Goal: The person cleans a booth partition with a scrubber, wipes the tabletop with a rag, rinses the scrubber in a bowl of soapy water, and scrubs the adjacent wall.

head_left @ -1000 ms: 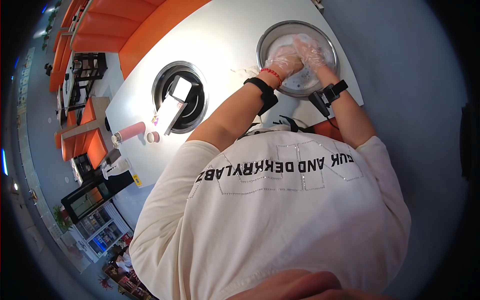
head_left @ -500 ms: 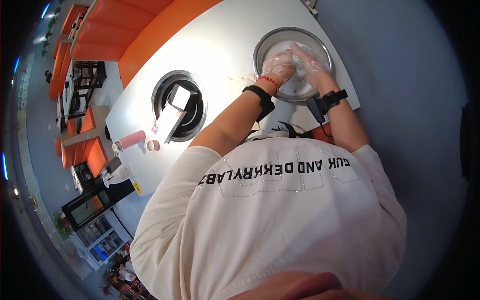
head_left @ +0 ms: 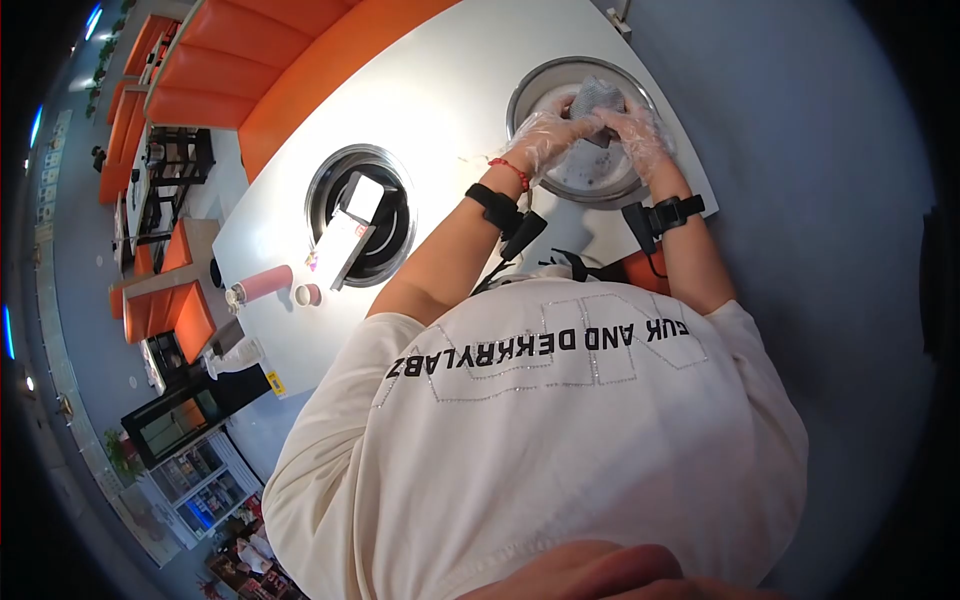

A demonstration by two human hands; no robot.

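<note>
Both my hands wear thin clear plastic gloves and meet over a round metal basin (head_left: 518,110) holding whitish, sudsy water. Between them is a grey, folded-looking cloth (head_left: 600,94), raised toward the basin's far side; it could be a sponge. My left hand (head_left: 552,135) grips its left and lower edge, fingers closed. From the other side my right hand (head_left: 637,136) holds it, thumb across the near face. Some of the fingers are hidden behind it.
The basin stands on a white table (head_left: 450,90) near its right edge. Left of it, a white box-like object (head_left: 345,245) lies across a round recessed cooker (head_left: 318,180). Nearby are a pink bottle (head_left: 265,284) and its cap (head_left: 307,295). An orange bench (head_left: 225,60) stands beyond.
The grey cloth has come up into plain view between my hands. My left hand has shifted left and turned, and my right hand has moved slightly right.
</note>
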